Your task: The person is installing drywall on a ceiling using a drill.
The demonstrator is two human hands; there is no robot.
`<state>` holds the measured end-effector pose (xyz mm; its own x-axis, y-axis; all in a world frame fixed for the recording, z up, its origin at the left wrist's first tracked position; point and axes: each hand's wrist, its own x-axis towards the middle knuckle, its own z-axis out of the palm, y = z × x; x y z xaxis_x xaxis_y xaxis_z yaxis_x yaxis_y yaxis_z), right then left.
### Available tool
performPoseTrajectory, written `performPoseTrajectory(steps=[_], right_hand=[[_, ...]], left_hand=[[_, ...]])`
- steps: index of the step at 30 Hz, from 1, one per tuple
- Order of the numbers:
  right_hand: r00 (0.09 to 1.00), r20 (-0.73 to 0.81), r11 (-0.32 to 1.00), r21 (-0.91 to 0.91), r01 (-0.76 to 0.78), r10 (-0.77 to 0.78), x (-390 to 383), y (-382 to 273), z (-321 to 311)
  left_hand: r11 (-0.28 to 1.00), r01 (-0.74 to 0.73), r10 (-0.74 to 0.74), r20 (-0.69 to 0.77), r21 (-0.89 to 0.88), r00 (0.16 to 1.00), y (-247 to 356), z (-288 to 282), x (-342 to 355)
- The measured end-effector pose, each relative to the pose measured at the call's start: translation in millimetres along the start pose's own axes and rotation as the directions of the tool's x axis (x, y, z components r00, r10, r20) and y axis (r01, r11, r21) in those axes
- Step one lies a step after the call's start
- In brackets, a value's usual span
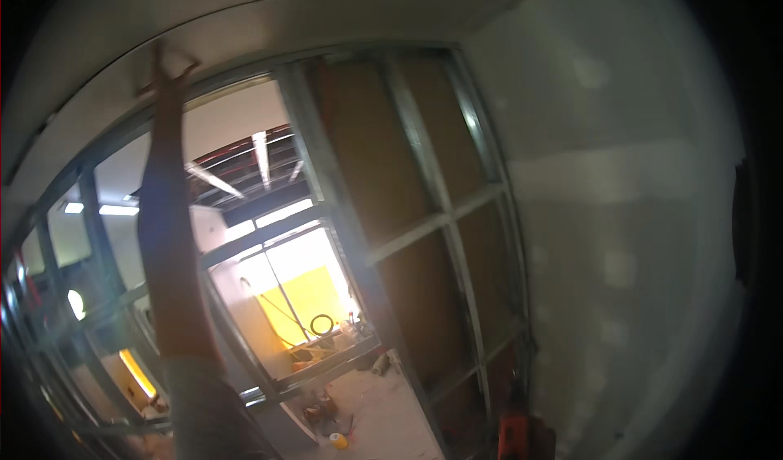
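My left arm reaches up through the middle left, with my left hand (pixel 169 67) at a pale ceiling board (pixel 236 19) near its long dark edge, fingers apart. Just below runs the top of a metal stud frame (pixel 289 93). At the lower right edge, an orange and black tool (pixel 514 434) shows in shadow, with my right hand (pixel 540 437) dimly seen closed on it.
Brown panels (pixel 375 150) back the studs on the right, beside a pale plasterboard wall (pixel 612 215). Beyond the frame are a bright window (pixel 294 256), a black hoop (pixel 321 325), ceiling lights (pixel 118 210) and a yellow container (pixel 338 440) on a dusty floor (pixel 383 403).
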<state>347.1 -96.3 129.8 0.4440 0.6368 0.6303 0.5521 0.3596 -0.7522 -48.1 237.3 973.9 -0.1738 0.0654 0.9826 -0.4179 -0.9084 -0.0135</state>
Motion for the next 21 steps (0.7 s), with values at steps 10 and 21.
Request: performPoseTrajectory(steps=[10, 21], right_hand=[[0.970, -0.034, 0.894, 0.399, -0.206, 0.239, 7, -56, 2], [0.890, 0.241, 0.559, 0.706, -0.435, 0.387, 11, -36, 7]], left_hand=[[0.988, 0.042, -0.061, -0.123, -0.149, 0.991, 10, 38, -21], [0.971, -0.101, 0.003, -0.414, -0.215, 0.910, -1, 99, -62]])
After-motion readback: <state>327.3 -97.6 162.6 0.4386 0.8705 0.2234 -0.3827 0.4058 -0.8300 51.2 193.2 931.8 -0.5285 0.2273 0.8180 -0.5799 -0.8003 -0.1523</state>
